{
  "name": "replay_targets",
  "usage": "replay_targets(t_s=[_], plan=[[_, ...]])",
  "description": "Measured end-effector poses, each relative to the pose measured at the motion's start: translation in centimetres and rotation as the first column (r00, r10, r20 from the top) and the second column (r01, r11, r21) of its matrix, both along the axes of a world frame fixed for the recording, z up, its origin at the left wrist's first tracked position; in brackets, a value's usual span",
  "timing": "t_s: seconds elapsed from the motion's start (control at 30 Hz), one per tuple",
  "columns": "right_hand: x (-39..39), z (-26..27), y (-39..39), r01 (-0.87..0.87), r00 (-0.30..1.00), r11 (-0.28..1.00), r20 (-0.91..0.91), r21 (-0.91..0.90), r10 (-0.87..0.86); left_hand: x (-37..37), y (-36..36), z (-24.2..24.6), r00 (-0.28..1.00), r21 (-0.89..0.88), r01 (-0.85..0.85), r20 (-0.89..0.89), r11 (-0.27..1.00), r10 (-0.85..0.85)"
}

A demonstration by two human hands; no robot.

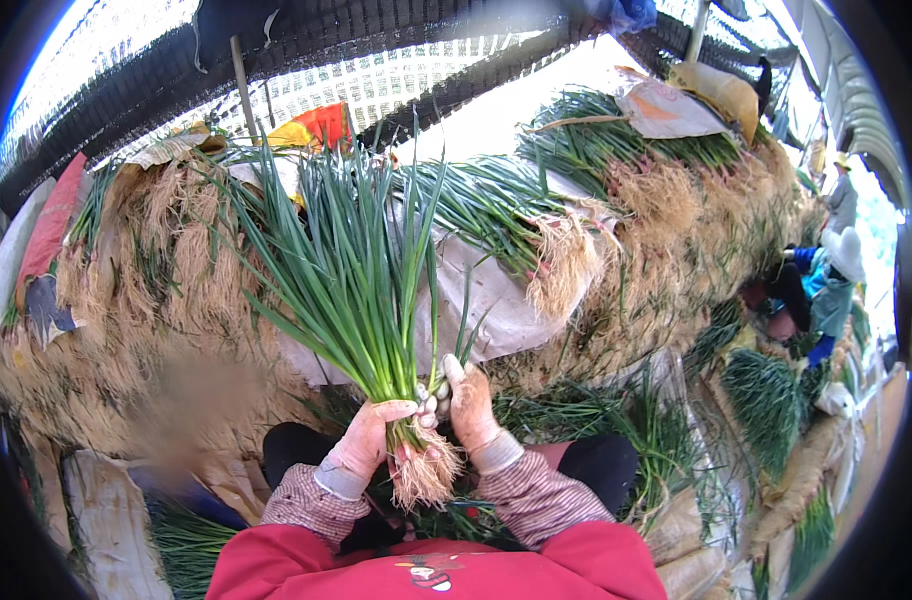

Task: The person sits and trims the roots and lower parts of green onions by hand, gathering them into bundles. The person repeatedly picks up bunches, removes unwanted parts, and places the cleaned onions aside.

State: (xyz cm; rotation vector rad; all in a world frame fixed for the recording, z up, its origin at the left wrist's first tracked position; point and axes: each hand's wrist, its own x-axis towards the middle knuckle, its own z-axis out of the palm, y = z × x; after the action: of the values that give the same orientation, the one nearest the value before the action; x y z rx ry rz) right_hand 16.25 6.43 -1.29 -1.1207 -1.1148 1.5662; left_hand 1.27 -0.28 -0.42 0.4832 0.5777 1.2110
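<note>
A bunch of green onion-like plants (366, 322), leaves pointing away and pale roots toward me, is in my left hand (367, 442), which closes around the stems just above the roots. My right hand (467, 405) is at the right side of the same bunch, its thumb and fingers pinching a thin green stalk (467, 322). Both hands have whitish, worn coverings on some fingers. Behind the held bunch, another rooted bunch (501, 217) lies on a pale sheet (486, 300) over the heap.
A long heap of rooted plants (651, 270) crosses in front of me, partly covered by sacks (673, 109). Loose green leaves (576, 409) lie by my right knee. More bunches (763, 397) lie at the right, near a seated person (823, 277) and another person (842, 196) farther off.
</note>
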Motion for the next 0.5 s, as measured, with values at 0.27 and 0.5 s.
replay_targets(t_s=[0.27,0.5], plan=[[7.8,0.7,3.4,-0.779,0.156,0.526,0.706,-0.341,0.69,-0.8,-1.7,-0.1,1.0,0.072,0.002,-0.001,0.997,-0.002],[2.2,3.2,5.6,-0.5,0.837,0.857,0.187,-0.123,0.515,-0.4,-1.6,0.6,0.999,0.034,0.039,0.007,0.999,-0.039]])
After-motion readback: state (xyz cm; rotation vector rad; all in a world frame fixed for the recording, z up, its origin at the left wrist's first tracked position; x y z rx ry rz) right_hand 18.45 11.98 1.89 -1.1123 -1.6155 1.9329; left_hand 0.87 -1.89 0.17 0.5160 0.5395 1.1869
